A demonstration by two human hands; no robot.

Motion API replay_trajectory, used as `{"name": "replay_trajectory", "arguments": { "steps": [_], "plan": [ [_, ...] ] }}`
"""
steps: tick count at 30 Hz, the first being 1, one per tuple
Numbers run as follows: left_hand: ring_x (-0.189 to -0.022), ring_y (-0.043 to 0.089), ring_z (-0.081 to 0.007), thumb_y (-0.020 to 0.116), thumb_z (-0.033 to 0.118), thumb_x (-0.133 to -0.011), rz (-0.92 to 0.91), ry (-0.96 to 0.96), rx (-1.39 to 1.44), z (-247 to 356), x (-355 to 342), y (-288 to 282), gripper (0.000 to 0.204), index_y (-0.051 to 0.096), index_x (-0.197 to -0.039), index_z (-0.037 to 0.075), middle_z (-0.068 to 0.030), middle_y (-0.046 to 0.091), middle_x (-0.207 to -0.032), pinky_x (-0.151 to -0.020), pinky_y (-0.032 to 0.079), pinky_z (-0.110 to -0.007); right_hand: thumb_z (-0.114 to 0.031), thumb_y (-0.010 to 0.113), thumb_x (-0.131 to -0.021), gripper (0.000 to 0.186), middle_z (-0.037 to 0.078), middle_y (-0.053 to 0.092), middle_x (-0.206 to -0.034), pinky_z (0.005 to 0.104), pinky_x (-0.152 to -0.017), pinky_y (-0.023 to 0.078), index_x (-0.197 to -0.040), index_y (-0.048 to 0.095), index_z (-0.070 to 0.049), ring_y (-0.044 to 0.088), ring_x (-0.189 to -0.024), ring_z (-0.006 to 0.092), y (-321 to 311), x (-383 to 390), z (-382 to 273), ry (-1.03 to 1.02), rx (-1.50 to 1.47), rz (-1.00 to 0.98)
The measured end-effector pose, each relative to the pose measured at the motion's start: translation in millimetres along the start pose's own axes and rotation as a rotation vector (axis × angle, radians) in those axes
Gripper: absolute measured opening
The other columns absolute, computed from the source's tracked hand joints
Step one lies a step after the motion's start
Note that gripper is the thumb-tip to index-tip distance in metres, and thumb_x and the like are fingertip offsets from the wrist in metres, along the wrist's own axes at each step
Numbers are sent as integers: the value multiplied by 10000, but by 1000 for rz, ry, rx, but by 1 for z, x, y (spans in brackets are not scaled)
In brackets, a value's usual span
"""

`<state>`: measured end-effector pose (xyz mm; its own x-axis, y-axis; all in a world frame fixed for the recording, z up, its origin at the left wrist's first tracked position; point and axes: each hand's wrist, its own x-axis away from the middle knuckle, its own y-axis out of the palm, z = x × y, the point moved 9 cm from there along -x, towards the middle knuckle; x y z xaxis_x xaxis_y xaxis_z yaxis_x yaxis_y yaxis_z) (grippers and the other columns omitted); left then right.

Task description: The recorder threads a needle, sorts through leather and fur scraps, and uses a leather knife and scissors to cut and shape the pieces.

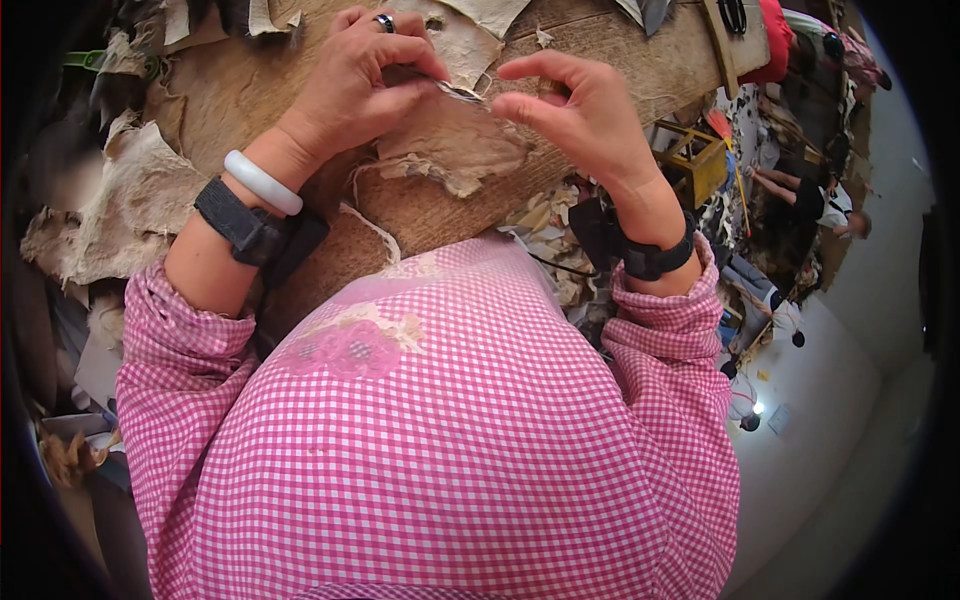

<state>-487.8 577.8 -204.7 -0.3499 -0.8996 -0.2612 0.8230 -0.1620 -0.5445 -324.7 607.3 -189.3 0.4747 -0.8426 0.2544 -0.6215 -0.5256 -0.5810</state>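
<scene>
My left hand (365,85), with a dark ring on one finger, pinches the folded edge (462,94) of a pale hide piece between thumb and forefinger. The fold looks white with a dark line in it. The rough, creased underside of the hide piece (455,145) spreads over the wooden board below. Just right of the fold is my right hand (590,110), its thumb and forefinger held apart. A fine pale thread (490,82) shows near those fingertips; I cannot tell whether it touches them. No needle can be made out.
More hide scraps (130,205) lie at the left, near a green-handled tool (85,60). The wooden board (420,215) has a sloping right edge. Black scissor handles (733,15) sit at the far right. Beyond are a yellow stool (695,165), scraps on the floor and other people.
</scene>
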Motion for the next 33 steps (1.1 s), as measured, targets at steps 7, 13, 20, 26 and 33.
{"name": "replay_trajectory", "arguments": {
  "steps": [7,13,20,26,33],
  "plan": [
    [-899,584,-155,708,79,-728,7,8,-14,0,0,-1,115,694,-833,123,21,608,-859,-962,292,-340,-163,756,-778,190,67,645,-657,270,-562,458,-858,709,2,565,-595,97,14,7,-2,97,-40,-160],
    [-912,585,-157,711,87,-724,-22,-15,-30,-2,0,2,121,695,-836,127,21,609,-865,-959,295,-343,-99,728,-815,116,5,627,-676,224,-575,435,-825,694,11,544,-636,54,4,13,-32,90,-199,-259],
    [-904,583,-156,712,85,-719,0,8,-13,1,0,0,118,693,-827,129,25,608,-862,-951,299,-335,-61,709,-857,56,-17,646,-759,193,-628,450,-845,684,-12,568,-681,45,-29,1,-86,-287,-606,-71],
    [-901,582,-153,710,79,-719,-10,1,-18,0,0,0,116,693,-822,130,31,606,-853,-947,303,-334,-122,644,-906,100,-38,549,-736,173,-624,351,-962,618,-43,449,-662,33,-53,-22,-36,-96,-731,-5],
    [-892,579,-150,705,73,-722,15,19,-1,0,-1,-2,117,693,-820,134,30,600,-836,-950,298,-336,-252,618,-930,182,135,681,-857,395,-733,508,-985,659,-82,680,-825,282,-83,-28,2,-35,655,432]
  ]
}}
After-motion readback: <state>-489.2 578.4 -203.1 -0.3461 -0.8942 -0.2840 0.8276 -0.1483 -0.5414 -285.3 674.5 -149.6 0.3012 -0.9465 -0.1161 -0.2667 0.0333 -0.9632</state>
